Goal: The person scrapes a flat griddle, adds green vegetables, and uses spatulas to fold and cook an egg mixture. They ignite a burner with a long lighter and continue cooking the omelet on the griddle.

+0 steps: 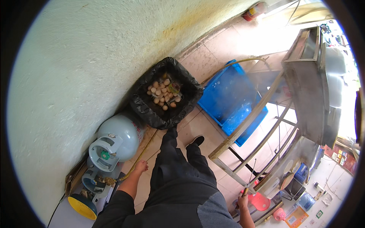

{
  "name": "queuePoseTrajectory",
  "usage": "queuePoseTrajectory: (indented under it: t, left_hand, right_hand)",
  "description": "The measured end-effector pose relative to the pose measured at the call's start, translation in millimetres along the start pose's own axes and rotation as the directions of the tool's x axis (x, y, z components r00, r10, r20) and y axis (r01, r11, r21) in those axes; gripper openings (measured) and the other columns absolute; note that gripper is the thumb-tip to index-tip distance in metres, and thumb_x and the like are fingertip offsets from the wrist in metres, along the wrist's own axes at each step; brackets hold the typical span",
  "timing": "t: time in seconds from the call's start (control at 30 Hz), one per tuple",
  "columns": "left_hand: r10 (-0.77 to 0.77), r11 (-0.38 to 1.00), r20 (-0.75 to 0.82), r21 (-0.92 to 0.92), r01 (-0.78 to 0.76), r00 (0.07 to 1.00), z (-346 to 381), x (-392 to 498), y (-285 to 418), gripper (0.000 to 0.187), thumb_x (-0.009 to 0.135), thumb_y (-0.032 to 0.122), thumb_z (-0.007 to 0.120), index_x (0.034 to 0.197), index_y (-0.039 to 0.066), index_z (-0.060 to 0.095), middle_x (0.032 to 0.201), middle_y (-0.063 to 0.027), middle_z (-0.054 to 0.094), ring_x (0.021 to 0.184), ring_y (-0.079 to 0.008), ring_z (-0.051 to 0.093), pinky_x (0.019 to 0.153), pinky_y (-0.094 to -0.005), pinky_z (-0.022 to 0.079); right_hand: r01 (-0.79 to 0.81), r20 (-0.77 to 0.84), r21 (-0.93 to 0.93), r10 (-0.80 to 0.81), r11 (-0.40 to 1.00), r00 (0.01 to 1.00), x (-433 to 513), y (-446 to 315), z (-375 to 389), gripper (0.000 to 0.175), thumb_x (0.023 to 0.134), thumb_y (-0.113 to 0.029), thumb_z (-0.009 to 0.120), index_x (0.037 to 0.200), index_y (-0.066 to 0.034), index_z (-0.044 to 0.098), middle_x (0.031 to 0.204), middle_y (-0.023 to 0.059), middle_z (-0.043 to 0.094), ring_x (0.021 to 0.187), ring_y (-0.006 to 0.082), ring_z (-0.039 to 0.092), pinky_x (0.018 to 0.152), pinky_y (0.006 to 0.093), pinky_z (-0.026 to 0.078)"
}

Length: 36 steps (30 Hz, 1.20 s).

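Observation:
My left hand point(141, 166) hangs beside my left leg with its fingers curled and nothing visible in it, near a yellow hose point(139, 157). In my right hand point(242, 201) is the wooden handle point(245, 191) of a thin metal rod with a hooked tip point(255, 160), pointing away from me. Ahead of my feet stands a bin lined with a black plastic bag point(186, 69), holding many eggshells point(164, 91) and other scraps. A blue plastic crate point(225, 94) lies on the floor to the right of the bin.
Grey gas cylinders point(122, 136) stand by the rough wall point(79, 62) on the left. A metal frame point(251, 116) and a steel cabinet point(305, 97) are on the right. A red fire extinguisher point(255, 12) stands at the far wall. Pink plastic ware point(259, 201) is near my right hand.

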<state>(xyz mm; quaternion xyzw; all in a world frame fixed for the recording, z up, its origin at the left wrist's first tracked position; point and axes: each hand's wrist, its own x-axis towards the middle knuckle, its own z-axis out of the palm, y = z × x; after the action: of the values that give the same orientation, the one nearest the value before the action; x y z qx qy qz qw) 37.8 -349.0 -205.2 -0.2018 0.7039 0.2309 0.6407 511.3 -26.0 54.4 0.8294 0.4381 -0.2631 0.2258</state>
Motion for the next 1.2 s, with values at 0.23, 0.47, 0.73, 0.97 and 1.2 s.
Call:
queuePoseTrajectory:
  t: [0.23, 0.47, 0.73, 0.97, 1.2]
  left_hand:
    - [-0.037, 0.997, 0.005, -0.073, 0.038, 0.999, -1, 2, -5, 0.02, 0.08, 0.016, 0.049, 0.089, -0.001, 0.054, 0.069, -0.0152, 0.057, 0.054, -0.023, 0.056, 0.049, -0.032, 0.047]
    - [-0.059, 0.998, 0.011, -0.018, 0.059, 0.998, -3, 3, -9, 0.021, 0.084, 0.018, 0.046, 0.092, 0.0, 0.054, 0.069, -0.0131, 0.057, 0.056, -0.0211, 0.056, 0.052, -0.0321, 0.047]
    - [0.104, 0.976, 0.013, 0.19, -0.104, 0.995, 0, -1, -28, 0.019, 0.085, 0.016, 0.043, 0.088, 0.0, 0.054, 0.066, -0.0112, 0.056, 0.053, -0.0183, 0.055, 0.048, -0.0297, 0.046]
    - [0.055, 0.998, 0.044, 0.037, -0.057, 0.998, 2, 5, -18, 0.022, 0.085, 0.019, 0.044, 0.092, 0.001, 0.054, 0.067, -0.0131, 0.056, 0.056, -0.0196, 0.056, 0.049, -0.0304, 0.046]
    - [0.132, 0.976, -0.022, -0.172, -0.133, 0.991, 14, 30, -8, 0.011, 0.083, 0.017, 0.048, 0.078, 0.008, 0.048, 0.06, -0.0052, 0.046, 0.05, -0.016, 0.047, 0.043, -0.0306, 0.043]
  right_hand:
    - [-0.022, -0.001, -0.04, 0.022, 0.999, 1.0, 5, 3, 2, 0.026, 0.072, -0.004, 0.051, 0.093, 0.0041, 0.037, 0.068, 0.0178, 0.054, 0.042, 0.0253, 0.057, 0.036, 0.0342, 0.047]
    - [-0.044, 0.011, -0.024, 0.045, 0.999, 0.999, 7, 0, 1, 0.026, 0.073, -0.005, 0.05, 0.093, 0.0031, 0.037, 0.067, 0.0174, 0.054, 0.041, 0.0252, 0.056, 0.036, 0.0337, 0.047]
    - [0.255, -0.097, -0.243, -0.285, 0.936, 0.954, 16, 19, 7, 0.026, 0.073, -0.006, 0.05, 0.094, 0.0026, 0.037, 0.068, 0.0183, 0.054, 0.045, 0.0252, 0.057, 0.038, 0.0341, 0.047]
    - [0.052, 0.005, 0.07, -0.052, 0.996, 0.999, 13, 6, 6, 0.027, 0.075, -0.004, 0.048, 0.099, 0.002, 0.036, 0.067, 0.017, 0.053, 0.046, 0.0253, 0.057, 0.035, 0.0342, 0.046]
    - [0.091, 0.019, 0.171, -0.096, 0.981, 0.995, 9, 23, 11, 0.029, 0.077, -0.008, 0.052, 0.101, 0.002, 0.038, 0.067, 0.0171, 0.055, 0.047, 0.0256, 0.058, 0.038, 0.035, 0.048]
